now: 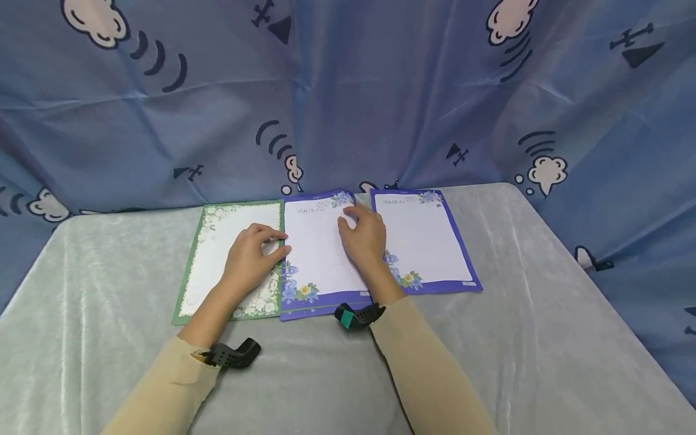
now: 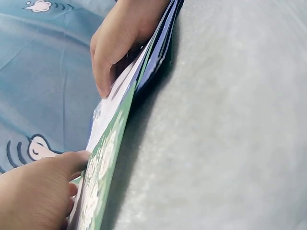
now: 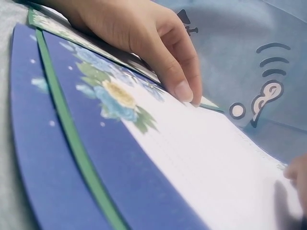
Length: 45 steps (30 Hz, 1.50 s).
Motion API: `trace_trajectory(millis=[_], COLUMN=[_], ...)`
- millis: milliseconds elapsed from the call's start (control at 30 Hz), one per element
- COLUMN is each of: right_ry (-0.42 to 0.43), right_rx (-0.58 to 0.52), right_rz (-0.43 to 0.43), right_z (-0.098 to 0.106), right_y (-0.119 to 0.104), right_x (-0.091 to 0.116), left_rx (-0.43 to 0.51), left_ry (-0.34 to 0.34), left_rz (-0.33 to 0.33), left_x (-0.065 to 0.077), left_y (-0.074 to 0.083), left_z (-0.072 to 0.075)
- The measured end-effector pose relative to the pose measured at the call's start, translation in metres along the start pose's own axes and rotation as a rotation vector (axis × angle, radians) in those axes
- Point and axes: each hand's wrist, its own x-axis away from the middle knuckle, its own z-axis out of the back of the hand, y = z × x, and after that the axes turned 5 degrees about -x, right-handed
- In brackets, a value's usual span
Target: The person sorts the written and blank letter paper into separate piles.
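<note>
A blue-bordered floral sheet (image 1: pixel 326 254) lies mid-table, over other sheets whose green and blue edges show below it. My left hand (image 1: pixel 251 257) lies across a green-bordered sheet (image 1: pixel 209 272), its thumb and fingertips touching the blue-bordered sheet's left edge. At that sheet's right side rests my right hand (image 1: pixel 367 235), thumb and index fingertip on the paper near its upper right corner. The left wrist view shows several layered paper edges (image 2: pixel 156 57) beneath the right hand. In the right wrist view, a green strip (image 3: pixel 79 148) runs between two blue borders.
Another blue-bordered sheet (image 1: pixel 426 241) lies to the right, partly behind my right hand. A pale grey cloth covers the table (image 1: pixel 544 314). Behind it hangs a blue printed curtain (image 1: pixel 348 103). Each wrist wears a black strap (image 1: pixel 359 316).
</note>
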Motion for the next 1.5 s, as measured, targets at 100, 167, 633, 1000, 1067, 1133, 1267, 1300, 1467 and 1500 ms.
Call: trace_trajectory(millis=[100, 167, 633, 1000, 1067, 1133, 1267, 1300, 1467, 1500], right_ry=[0.004, 0.004, 0.003, 0.008, 0.008, 0.004, -0.001, -0.001, 0.002, 0.001], right_rx=[0.001, -0.002, -0.012, -0.011, -0.011, -0.012, -0.009, -0.010, -0.011, -0.013], right_rz=[0.010, 0.016, 0.014, 0.031, 0.031, 0.032, 0.032, 0.031, 0.015, 0.013], right_z=[0.0007, 0.0008, -0.0015, -0.0014, -0.0012, -0.0012, -0.0008, -0.0005, 0.0018, 0.0020], right_y=[0.0012, -0.0002, -0.0050, -0.0037, -0.0040, -0.0043, -0.0039, -0.0036, -0.0018, -0.0013], right_x=[0.0000, -0.0001, 0.0005, -0.0025, -0.0027, -0.0027, -0.0020, -0.0016, 0.0001, 0.0002], left_rx=[0.004, 0.004, 0.005, 0.006, 0.004, 0.000, -0.003, -0.001, 0.005, 0.005], left_ry=[-0.004, -0.003, 0.015, 0.015, 0.016, 0.015, 0.013, 0.012, 0.007, 0.005], left_rz=[0.002, 0.000, -0.011, -0.019, -0.020, -0.016, -0.010, -0.010, -0.013, -0.010], left_x=[0.0001, 0.0005, 0.0018, 0.0016, 0.0014, 0.0014, 0.0013, 0.0013, 0.0002, 0.0000], left_y=[0.0013, 0.0016, -0.0014, -0.0005, -0.0006, -0.0007, -0.0008, -0.0005, 0.0011, 0.0015], left_z=[0.0001, 0.0012, 0.0023, 0.0042, 0.0043, 0.0042, 0.0033, 0.0028, 0.0001, -0.0004])
